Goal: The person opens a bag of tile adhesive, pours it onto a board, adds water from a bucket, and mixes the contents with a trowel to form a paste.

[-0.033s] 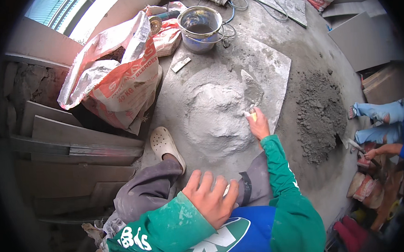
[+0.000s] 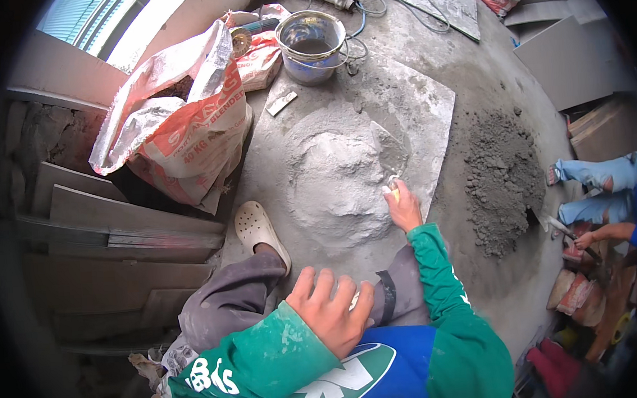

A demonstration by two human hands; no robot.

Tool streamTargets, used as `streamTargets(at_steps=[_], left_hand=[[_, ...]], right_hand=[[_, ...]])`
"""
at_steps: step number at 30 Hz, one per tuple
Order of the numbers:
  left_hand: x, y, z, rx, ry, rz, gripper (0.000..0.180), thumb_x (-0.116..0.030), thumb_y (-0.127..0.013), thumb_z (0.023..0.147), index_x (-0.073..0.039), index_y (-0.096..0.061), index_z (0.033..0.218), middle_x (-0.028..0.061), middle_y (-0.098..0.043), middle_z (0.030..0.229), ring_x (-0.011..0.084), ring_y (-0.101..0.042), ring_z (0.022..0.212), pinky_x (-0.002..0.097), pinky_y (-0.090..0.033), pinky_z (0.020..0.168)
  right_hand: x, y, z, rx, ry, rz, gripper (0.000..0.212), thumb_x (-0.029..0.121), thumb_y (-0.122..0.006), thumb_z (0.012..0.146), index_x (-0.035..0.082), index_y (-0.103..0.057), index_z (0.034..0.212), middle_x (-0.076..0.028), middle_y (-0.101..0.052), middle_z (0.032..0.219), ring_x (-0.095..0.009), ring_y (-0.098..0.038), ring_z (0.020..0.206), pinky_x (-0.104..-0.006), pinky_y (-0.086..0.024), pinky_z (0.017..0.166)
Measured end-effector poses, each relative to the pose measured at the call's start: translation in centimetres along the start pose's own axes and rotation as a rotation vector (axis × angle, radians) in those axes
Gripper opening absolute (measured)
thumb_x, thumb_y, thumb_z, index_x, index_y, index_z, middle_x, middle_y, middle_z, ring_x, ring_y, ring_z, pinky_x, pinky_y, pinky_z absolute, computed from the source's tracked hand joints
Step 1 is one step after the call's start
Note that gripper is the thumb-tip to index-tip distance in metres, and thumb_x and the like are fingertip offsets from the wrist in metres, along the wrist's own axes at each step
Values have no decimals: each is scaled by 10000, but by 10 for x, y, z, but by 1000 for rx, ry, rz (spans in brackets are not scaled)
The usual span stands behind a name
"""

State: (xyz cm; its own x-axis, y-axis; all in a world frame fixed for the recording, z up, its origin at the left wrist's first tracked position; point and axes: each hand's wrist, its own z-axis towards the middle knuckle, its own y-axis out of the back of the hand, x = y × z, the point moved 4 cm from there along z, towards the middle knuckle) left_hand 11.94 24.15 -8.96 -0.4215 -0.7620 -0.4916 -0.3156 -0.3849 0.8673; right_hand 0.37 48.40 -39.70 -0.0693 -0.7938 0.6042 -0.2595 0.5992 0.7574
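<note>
My right hand is closed round the yellowish handle of a trowel. Its pointed blade is coated in grey and lies at the right edge of a pale grey powder heap, touching it. The heap spreads over a grey flat sheet on the floor, and its top is uneven. Near my body, my left hand hovers over or rests by my knee with its fingers curled. Something pale shows between thumb and forefinger, too little of it to name.
An open cement sack stands at left, near an angle grinder. Beyond the heap are a bucket of dark liquid and a small pale strip. Right of the sheet lies dark mortar or sand; a co-worker holds a shovel there.
The trowel and my right hand have shifted slightly left, bringing the blade a little further onto the powder. My left hand stays in place, and the view has moved slightly.
</note>
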Motion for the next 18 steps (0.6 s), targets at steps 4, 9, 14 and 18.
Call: streamTargets(at_steps=[4, 9, 14, 18], left_hand=[[-13, -11, 13, 2, -39, 34, 515, -362, -743, 752, -63, -615, 1152, 111, -604, 956, 272, -599, 909, 412, -470, 807], [-19, -30, 23, 9, -48, 116, 539, -377, -758, 744, -70, -620, 1165, 74, -593, 925, 243, -598, 883, 398, -467, 802], [-14, -50, 23, 140, 20, 240, 519, -394, -753, 769, -85, -623, 1165, 63, -590, 903, 235, -598, 839, 397, -466, 792], [-20, -50, 23, -18, -9, 186, 522, -398, -764, 748, -94, -624, 1148, 50, -580, 866, 231, -588, 810, 393, -462, 772]], right_hand=[[5, -40, -45, 215, -31, -77, 377, 320, -562, 951, 53, -554, 1216, -282, -676, 941, -504, -628, 920, -564, -498, 795], [-3, -60, -7, 244, -18, -213, 330, 337, -540, 946, 59, -566, 1122, -298, -672, 893, -502, -645, 891, -606, -496, 795], [-20, -49, 37, 151, -72, -219, 384, 335, -580, 926, 75, -589, 1209, -296, -677, 958, -499, -638, 940, -581, -506, 820], [-14, -28, 35, 98, -49, -178, 366, 306, -580, 935, 66, -578, 1211, -275, -683, 974, -501, -634, 939, -562, -511, 817]])
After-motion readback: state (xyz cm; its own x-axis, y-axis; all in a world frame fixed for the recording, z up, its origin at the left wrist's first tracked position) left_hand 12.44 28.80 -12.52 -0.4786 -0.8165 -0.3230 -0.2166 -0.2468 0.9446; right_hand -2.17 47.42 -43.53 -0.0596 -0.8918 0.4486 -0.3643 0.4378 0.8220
